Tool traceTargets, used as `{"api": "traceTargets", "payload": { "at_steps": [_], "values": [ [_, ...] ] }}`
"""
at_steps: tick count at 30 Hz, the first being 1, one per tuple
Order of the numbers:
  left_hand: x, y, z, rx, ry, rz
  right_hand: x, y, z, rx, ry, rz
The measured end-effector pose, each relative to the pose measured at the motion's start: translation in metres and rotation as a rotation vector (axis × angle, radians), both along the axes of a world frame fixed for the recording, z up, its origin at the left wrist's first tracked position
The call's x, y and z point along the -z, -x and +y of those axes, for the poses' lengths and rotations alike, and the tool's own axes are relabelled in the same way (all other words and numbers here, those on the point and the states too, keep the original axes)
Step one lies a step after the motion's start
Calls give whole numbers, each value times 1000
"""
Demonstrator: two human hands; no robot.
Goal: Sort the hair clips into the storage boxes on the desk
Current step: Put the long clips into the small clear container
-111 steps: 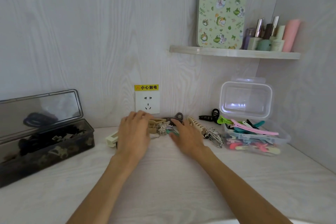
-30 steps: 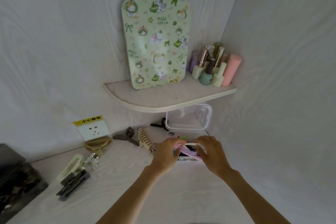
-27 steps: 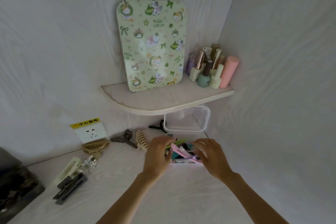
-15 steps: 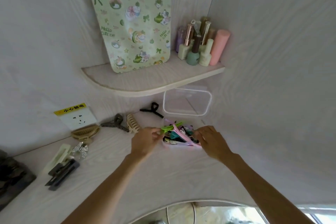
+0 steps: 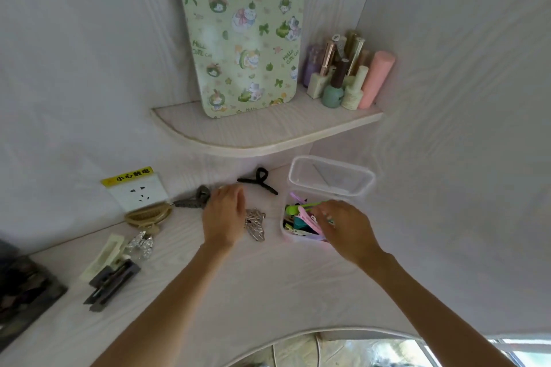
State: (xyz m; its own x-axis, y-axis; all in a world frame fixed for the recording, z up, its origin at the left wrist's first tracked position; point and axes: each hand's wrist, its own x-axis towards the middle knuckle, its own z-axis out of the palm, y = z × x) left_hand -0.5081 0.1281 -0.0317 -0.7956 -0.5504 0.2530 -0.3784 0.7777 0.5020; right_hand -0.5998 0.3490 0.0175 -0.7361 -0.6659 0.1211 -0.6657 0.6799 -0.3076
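- Where the desk (image 5: 268, 292) lies nearest us, pale and wood-grained, we see both bare forearms reaching forward across it.
- At the left edge we make out a corner of the dark storage box (image 5: 24, 289), its contents too murky to tell.
- Just beyond it lie a dark grey flat clip (image 5: 111, 284) and a cream rectangular clip (image 5: 103, 256), touching one another, with a small glittering crystal clip (image 5: 140, 245) beside them.
- We see the left hand (image 5: 223, 217) palm down over the desk, fingers bent together at a beige comb clip that it almost wholly hides; we cannot tell whether it grips the clip or only rests on it.
- A silver filigree butterfly clip (image 5: 255, 225) lies just right of that hand.
- Our right hand (image 5: 346, 228) reaches into the small clear storage box (image 5: 287, 232), fingers curled among the clips there; what it pinches we cannot tell.
- That box is crowded with slim bright clips: lime green (image 5: 298, 208), pink (image 5: 307, 216), teal (image 5: 299, 222).
- Its clear lid (image 5: 331, 176) stands open behind it.
- Farther back, near the wall, we see a tan woven claw clip (image 5: 148, 214), a grey claw clip (image 5: 193, 199) and a black claw clip (image 5: 258, 182).
- A wall socket (image 5: 138, 191) sits above them.
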Motion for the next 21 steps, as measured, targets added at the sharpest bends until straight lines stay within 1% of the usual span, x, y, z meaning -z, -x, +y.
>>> {"api": "traceTargets", "payload": {
  "at_steps": [1, 2, 4, 5, 6, 8, 10, 11, 13, 15, 16, 17, 19, 21],
  "values": [
    [4, -7, -13, -18, 29, -26, -2, -9, -10, -38, 8, -2],
    [8, -15, -30, -15, 35, -127, -2, -17, -26, -86, 18, -3],
    [17, -31, -53, 65, 60, -426, 4, -27, -55, -160, 72, -13],
    [22, -38, -60, 112, 87, -537, 10, -31, -70, -176, 83, -58],
    [27, -47, -66, 150, 107, -560, 18, -34, -87, -179, 61, -126],
    [33, -64, -75, 175, 140, -490, 36, -39, -118, -159, -51, -263],
    [33, -78, -83, 204, 154, -499, 51, -45, -142, -121, -184, -361],
    [33, -87, -88, 211, 161, -522, 58, -49, -151, -113, -239, -372],
    [29, -101, -97, 194, 183, -538, 70, -53, -160, -86, -297, -285],
    [25, -112, -102, 141, 185, -536, 75, -51, -160, -52, -286, -194],
    [22, -116, -104, 110, 173, -524, 76, -49, -159, -53, -271, -186],
    [21, -118, -105, 84, 154, -516, 77, -46, -156, -77, -257, -190],
    [18, -117, -104, 52, 155, -492, 75, -46, -151, -207, -242, -205],
    [14, -110, -101, 25, 175, -404, 72, -51, -148, -358, -215, -256]
  ]
}}
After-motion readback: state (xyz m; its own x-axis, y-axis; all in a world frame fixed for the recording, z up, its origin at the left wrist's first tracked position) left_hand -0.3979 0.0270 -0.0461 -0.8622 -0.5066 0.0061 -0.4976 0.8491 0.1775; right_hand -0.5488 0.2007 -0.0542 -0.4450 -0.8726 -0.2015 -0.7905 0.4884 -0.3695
